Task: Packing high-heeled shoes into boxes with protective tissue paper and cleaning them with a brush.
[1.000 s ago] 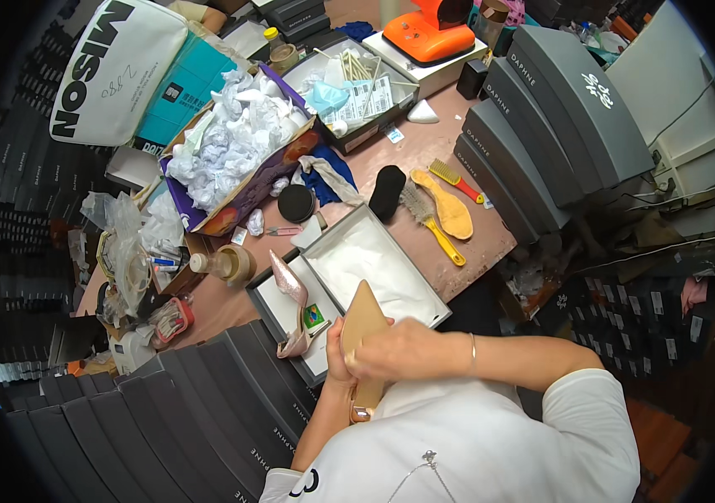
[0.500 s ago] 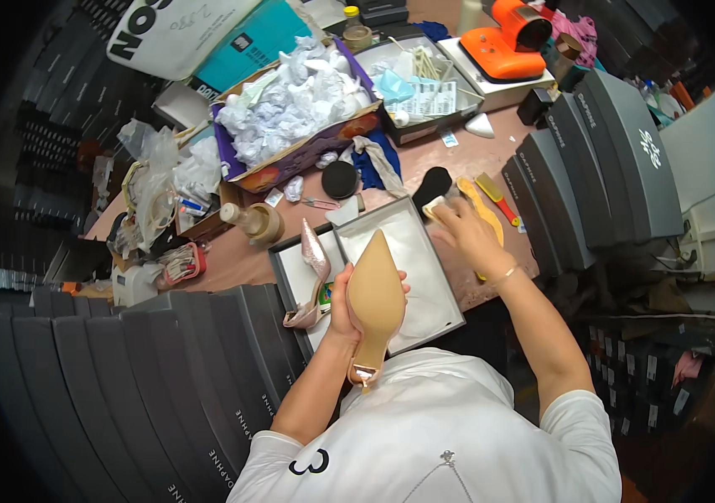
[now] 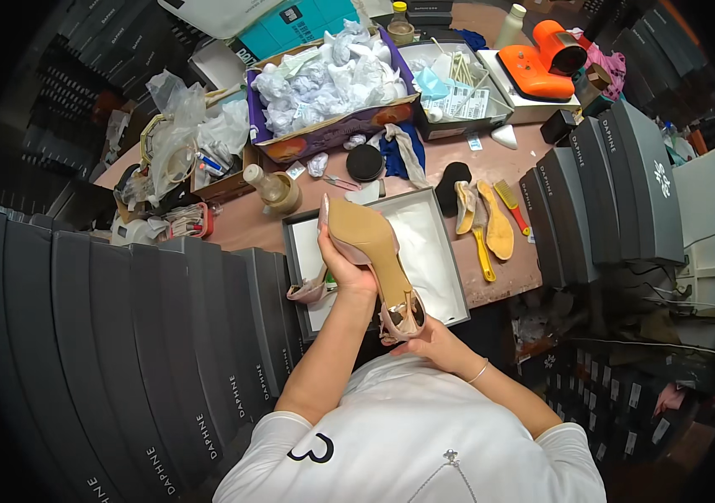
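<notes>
Tan sole up (image 3: pixel 356 228), holding the heeled shoe (image 3: pixel 383 267) over the grey shoebox (image 3: pixel 450 253), with left hand (image 3: pixel 347 267) wrapped round the forefoot, right hand (image 3: pixel 441 342) at the heel end, pinch partly hidden; likely light, stiff underneath, softer above, best gripped round the forefoot

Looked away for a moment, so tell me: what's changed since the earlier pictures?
The right hand set a pale pad on the yellow-handled brush and returned to the heel end of the shoe, whose toe swung left. The left hand still holds it; the other shoe stays in the box.
</notes>
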`<state>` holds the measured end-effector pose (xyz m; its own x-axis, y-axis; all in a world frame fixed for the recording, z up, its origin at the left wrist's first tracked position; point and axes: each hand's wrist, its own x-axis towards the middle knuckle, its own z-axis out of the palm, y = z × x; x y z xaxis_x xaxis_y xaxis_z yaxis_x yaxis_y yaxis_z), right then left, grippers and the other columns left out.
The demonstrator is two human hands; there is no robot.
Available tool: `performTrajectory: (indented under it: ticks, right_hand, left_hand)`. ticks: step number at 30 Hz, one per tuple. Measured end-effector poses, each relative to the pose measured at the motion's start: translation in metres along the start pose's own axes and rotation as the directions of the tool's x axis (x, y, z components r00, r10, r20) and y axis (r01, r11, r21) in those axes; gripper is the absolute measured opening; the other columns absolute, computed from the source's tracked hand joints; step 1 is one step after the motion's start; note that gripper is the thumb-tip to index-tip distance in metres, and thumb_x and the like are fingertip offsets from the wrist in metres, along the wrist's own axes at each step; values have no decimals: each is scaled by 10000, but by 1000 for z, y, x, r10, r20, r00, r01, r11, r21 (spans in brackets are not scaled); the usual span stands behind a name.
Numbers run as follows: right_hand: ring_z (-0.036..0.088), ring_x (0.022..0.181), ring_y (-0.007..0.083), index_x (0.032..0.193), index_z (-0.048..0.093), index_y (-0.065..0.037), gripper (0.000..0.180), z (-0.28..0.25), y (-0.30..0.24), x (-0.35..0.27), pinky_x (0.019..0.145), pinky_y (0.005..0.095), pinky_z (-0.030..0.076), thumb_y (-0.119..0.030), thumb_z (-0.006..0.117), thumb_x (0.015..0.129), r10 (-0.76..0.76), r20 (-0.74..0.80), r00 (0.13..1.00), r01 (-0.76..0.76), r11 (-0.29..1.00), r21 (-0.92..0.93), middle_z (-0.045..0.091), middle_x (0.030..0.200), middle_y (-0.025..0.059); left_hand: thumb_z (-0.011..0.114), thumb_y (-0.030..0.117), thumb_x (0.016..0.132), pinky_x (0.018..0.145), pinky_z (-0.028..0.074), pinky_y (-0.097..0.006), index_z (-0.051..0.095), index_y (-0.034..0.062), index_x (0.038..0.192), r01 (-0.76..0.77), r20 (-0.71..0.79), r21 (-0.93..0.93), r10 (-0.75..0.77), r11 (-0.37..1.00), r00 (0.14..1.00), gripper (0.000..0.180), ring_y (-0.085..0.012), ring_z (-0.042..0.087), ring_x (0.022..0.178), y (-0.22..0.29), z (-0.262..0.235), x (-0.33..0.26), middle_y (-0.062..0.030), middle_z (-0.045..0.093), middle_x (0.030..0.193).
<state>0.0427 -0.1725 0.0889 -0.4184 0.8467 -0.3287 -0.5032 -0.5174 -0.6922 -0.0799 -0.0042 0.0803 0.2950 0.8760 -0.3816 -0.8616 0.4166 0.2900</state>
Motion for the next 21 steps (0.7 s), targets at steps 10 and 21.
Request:
performTrajectory:
  ticks: [10, 21]
  right_hand:
    - [522, 1073, 127, 1298, 498, -19, 635, 14, -17, -7, 952, 288, 426, -185, 797, 763, -144, -111, 983, 108, 953, -282, 556, 1199, 47]
    - [517, 1135, 331, 1251, 565, -123, 599, 11, -49, -8, 943, 386, 436, -170, 795, 700, -366, 46, 930, 130, 209, -969, 510, 1278, 156]
  left_hand:
    - [381, 500, 946, 958, 461, -438, 467, 65, 1293, 114, -32, 17, -113, 993, 993, 564, -305, 550, 1101, 17, -5, -21, -182, 546, 1206]
    - [426, 442, 975, 858, 523, -425, 272, 108, 1416, 55, 92, 621, -142, 782, 986, 574, -278, 600, 1024, 45, 15, -60, -151, 457, 1313]
